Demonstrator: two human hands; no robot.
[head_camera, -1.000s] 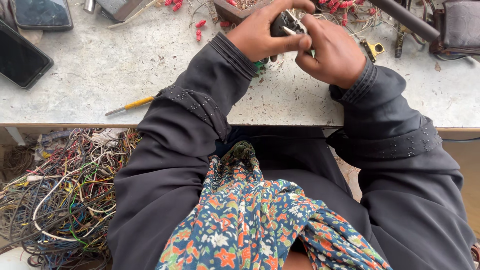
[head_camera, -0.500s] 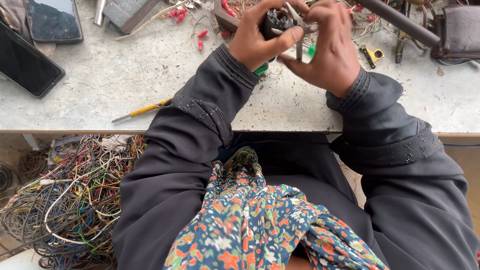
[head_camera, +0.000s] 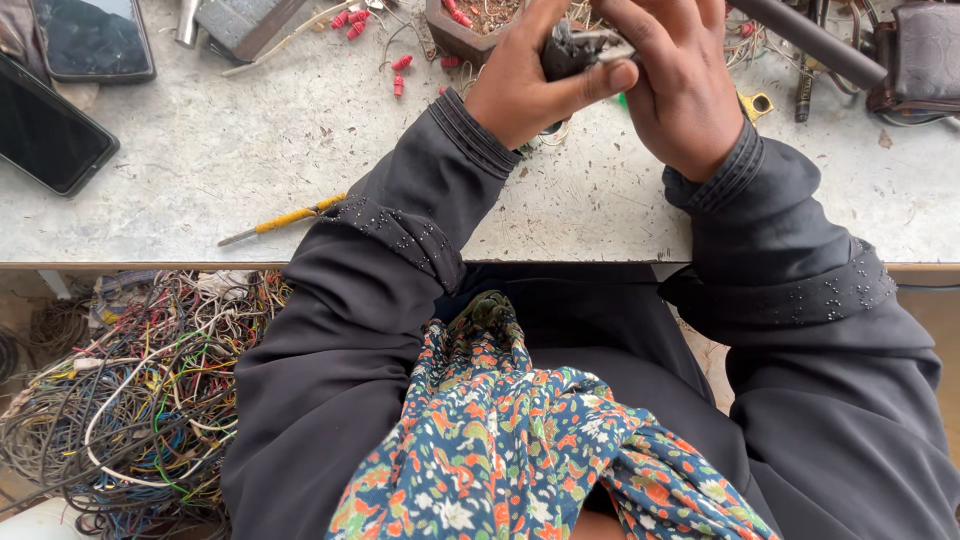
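Your left hand (head_camera: 525, 85) is gripping a small dark part (head_camera: 565, 55) near the top centre of the frame, thumb pressed across its front and fingers curled behind it. Your right hand (head_camera: 680, 85) is closing in from the right, its fingers folded over a thin pale metal piece (head_camera: 610, 45) that is sticking out beside the part; how tightly it is pinching is hidden behind your knuckles. Both hands are partly cut off by the top edge, so the upper side of the part is not showing, and its shape is hard to make out. Below your hands the grey table (head_camera: 250, 150) is lying scattered with red connectors (head_camera: 400, 65). A yellow-handled screwdriver (head_camera: 285, 218) is lying just left of your left sleeve, two phones (head_camera: 50, 130) are sitting at the upper left, and a tangle of wires (head_camera: 120, 400) is filling the lower left.
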